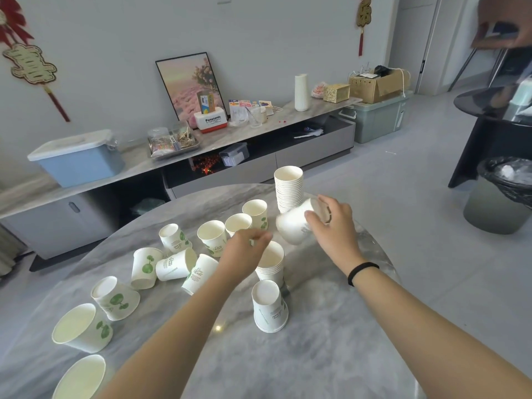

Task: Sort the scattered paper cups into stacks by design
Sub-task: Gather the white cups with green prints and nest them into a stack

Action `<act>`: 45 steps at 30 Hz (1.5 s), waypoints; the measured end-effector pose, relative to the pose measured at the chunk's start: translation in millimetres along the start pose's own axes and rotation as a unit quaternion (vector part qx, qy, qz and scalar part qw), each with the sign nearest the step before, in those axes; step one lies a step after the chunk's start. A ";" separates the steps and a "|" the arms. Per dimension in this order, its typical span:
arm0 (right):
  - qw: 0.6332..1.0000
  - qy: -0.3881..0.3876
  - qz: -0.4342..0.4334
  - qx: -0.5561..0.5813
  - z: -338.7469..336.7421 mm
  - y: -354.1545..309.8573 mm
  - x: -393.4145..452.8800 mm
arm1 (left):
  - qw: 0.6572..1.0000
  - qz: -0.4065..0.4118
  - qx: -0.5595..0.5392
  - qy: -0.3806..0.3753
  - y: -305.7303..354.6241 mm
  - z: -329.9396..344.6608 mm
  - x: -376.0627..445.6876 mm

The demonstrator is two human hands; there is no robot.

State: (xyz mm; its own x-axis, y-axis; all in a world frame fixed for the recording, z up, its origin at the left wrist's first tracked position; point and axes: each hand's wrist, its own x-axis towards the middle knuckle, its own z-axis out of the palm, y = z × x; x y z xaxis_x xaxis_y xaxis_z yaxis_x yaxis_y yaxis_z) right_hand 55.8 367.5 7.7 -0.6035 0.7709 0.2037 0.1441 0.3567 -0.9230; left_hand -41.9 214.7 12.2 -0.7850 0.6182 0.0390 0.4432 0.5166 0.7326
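The person's right hand (331, 223) is closed around a single paper cup (293, 226), gripping its side with the cup tipped over so its base points left; grey print shows on the cup's wall. The held cup sits in the air just in front of the tall stack (288, 188) of white cups that stands near the far edge of the round marble table (316, 355). A black band (362, 272) circles the right wrist.

The left hand (244, 254) reaches over the middle of the table with its fingers curled together, close to the rim of a short stack (270, 263) of cups; whether it holds anything cannot be told. Just nearer than that short stack, an upside-down cup with grey lettering (269, 306) stands on its rim.

The remaining cups lie scattered across the left half of the table. 3 upright cups (239, 223) sit beyond the left hand, and a tumbled cluster with green lettering or green tree prints (172, 263) lies to its left, some on their sides. Toward the near left edge, an inverted tree-print cup (115, 298) leans, and 2 open cups (80, 326) stand closest to that edge.
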 end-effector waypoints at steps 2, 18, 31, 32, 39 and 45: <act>0.992 -0.034 0.041 0.114 5.0 -6.1 -3.9 | 0.992 -0.023 -0.118 -0.027 9.6 -3.1 -0.6; 0.954 -0.270 0.066 -0.116 16.2 12.0 -28.2 | 0.932 0.095 0.343 -0.069 -15.3 14.6 -3.1; 0.871 -0.370 -0.101 -0.307 43.0 21.2 -65.1 | 0.999 0.003 0.032 -0.014 -42.1 -8.5 -33.1; 0.871 -0.358 -0.114 -0.316 45.8 20.2 -68.1 | 0.999 -0.019 0.016 -0.026 -45.2 -10.7 -40.0; 0.924 -0.357 -0.001 -0.139 47.3 9.2 -70.6 | 0.982 -0.157 -0.060 -0.087 -56.2 -21.4 -68.8; 0.949 -0.289 0.106 0.072 40.7 -7.9 -62.2 | 0.914 -0.229 -0.334 -0.025 -47.2 -41.8 -62.6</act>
State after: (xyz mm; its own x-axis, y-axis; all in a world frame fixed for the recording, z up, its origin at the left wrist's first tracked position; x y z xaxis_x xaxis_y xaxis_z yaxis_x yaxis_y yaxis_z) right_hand 60.3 295.3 -11.0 -0.9081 0.3846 -0.1657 0.2264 0.1178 -0.9669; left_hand -31.8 126.8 3.6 -0.7943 0.4623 -0.3943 -0.3031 0.2610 0.9165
